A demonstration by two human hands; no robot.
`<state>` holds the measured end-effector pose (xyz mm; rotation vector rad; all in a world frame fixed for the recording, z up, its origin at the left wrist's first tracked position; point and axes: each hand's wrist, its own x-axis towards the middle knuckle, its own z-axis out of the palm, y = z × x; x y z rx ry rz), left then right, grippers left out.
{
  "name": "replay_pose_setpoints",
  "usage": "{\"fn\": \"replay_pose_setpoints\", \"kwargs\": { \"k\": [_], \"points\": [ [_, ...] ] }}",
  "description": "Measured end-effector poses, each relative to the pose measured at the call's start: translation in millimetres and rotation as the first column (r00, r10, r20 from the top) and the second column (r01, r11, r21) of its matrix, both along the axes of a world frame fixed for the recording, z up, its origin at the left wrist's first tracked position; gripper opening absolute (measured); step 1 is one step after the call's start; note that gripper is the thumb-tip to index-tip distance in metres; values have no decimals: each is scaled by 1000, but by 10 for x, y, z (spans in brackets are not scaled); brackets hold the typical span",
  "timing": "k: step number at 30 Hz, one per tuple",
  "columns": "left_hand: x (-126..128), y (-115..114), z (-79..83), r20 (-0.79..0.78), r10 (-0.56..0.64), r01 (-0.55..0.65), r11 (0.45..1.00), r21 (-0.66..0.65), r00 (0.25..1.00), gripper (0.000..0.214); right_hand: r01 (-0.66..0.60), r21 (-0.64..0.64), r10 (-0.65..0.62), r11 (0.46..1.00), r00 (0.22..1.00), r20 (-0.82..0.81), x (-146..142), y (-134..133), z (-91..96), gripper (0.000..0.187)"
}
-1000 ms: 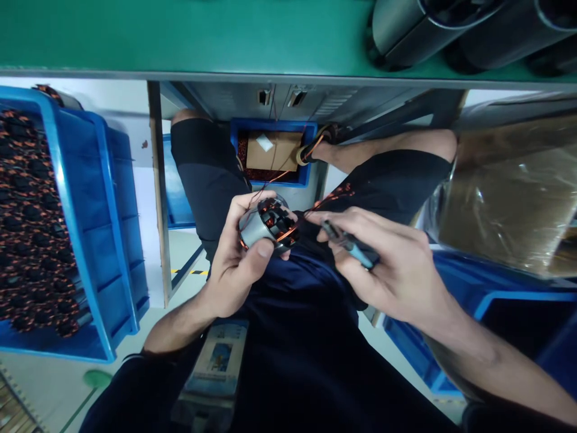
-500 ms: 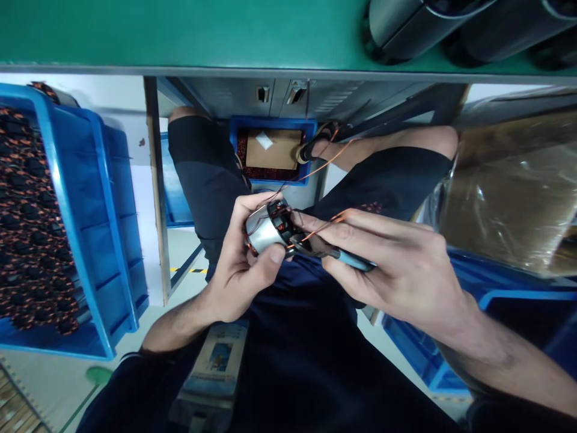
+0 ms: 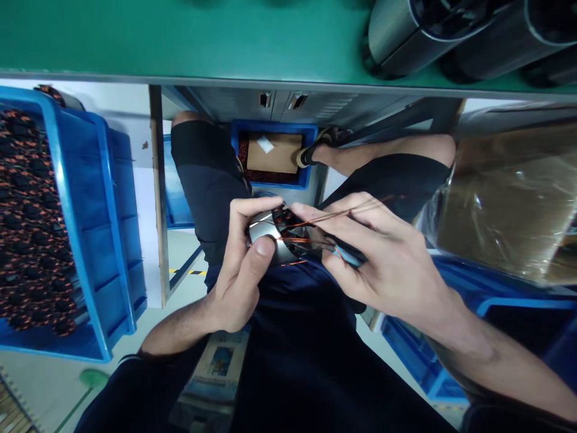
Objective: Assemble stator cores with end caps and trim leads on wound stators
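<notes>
The left hand (image 3: 238, 270) has its grip closed around a motor coil (image 3: 270, 237), a short silvery cylinder with copper windings inside. The thumb presses on its metal side and the fingers curl over the top. The coil sits in front of the person's lap, between the knees and below the edge of the green counter (image 3: 180, 36). The right hand (image 3: 383, 264) meets it from the other side, its grip closed on a small tool (image 3: 349, 257) with a blue handle. The tool's dark tip lies at the open end of the coil, and the forefinger reaches over onto the windings. Thin copper wire (image 3: 356, 210) runs from the coil across the back of the right fingers. To the left stands a blue crate (image 3: 112, 240) filled with more wound coils (image 3: 22, 228). Metal tubes (image 3: 406, 30) lie on the counter at the upper right. On the floor between the feet is a blue bin (image 3: 270, 127) holding a piece of cardboard (image 3: 274, 153). A plastic-wrapped bundle (image 3: 509, 198) sits at the right.
</notes>
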<state>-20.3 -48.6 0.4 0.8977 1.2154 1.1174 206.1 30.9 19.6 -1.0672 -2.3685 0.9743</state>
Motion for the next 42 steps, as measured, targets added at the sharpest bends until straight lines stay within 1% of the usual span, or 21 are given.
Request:
{"fn": "replay_pose_setpoints", "kwargs": {
  "k": [5, 8, 10, 12, 13, 17, 19, 21, 23, 25, 27, 29, 32, 34, 36, 38, 39, 40, 42],
  "points": [
    [-10, -4, 14, -12, -15, 15, 1000, -21, 1000, 43, -25, 25, 25, 999, 999, 22, 12, -9, 30, 53],
    [-15, -10, 6, 37, -25, 25, 1000, -2, 999, 41, -13, 41, 13, 999, 1000, -2, 26, -15, 39, 39],
    [-15, -11, -1, 62, -39, 38, 999, 16, 997, 41, -8, -10, 7, 1000, 998, -63, 22, -18, 26, 30],
    [-12, -9, -6, 76, -43, 41, 999, 22, 996, 41, -19, -71, 9, 997, 990, -139, 10, -19, 2, 28],
    [-10, -10, -6, 81, -40, 39, 999, 20, 996, 41, -24, -80, 11, 997, 987, -158, 6, -20, -9, 28],
    [4, -23, -3, 88, -33, 33, 999, 3, 996, 42, 11, -11, -12, 1000, 995, -97, 20, -41, -21, 22],
    [13, -29, -4, 93, -33, 33, 999, 6, 995, 43, 31, 8, -31, 999, 996, -83, 34, -48, -25, 26],
    [25, -27, -5, 104, -28, 29, 1000, -5, 994, 42, 33, -9, -33, 999, 995, -97, 38, -39, -55, 34],
    [34, -14, -4, 124, -5, 11, 999, -46, 992, 39, 30, -41, -35, 999, 991, -127, 30, -14, -115, 39],
    [38, 3, 4, 148, 25, -12, 996, -88, 989, 36, 41, -43, -47, 998, 987, -152, 14, 16, -180, 41],
    [32, 14, 15, 162, 31, -15, 995, -95, 986, 35, 49, -36, -53, 998, 990, -131, -1, 39, -213, 44],
    [19, 12, 24, 158, 6, 8, 996, -86, 987, 36, 43, -15, -44, 999, 997, -70, -11, 46, -195, 50],
    [-3, 0, 19, 134, -27, 36, 997, -63, 991, 37, 41, 60, -43, 997, 999, 24, -17, 38, -99, 57],
    [-13, 4, 3, 91, -49, 51, 998, -21, 995, 39, 41, 113, -49, 993, 996, 70, -19, 29, -32, 57],
    [-18, 22, -22, 29, -76, 75, 996, 51, 997, 40, 37, 138, -49, 990, 995, 85, -22, 19, 16, 56],
    [-10, 43, -50, 12, -95, 92, 988, 127, 995, 38, 37, 122, -45, 992, 997, 63, -26, 6, 39, 55],
    [0, 51, -62, 37, -97, 91, 986, 141, 995, 35, 42, 100, -47, 994, 998, 46, -30, 0, 42, 55],
    [17, 58, -72, 75, -90, 79, 988, 135, 993, 30, 47, 68, -49, 997, 998, 28, -35, -7, 39, 55],
    [66, 68, -78, 153, -25, 16, 998, 58, 988, 24, 59, 0, -59, 998, 998, -13, -52, -18, 18, 58]
  ]
}}
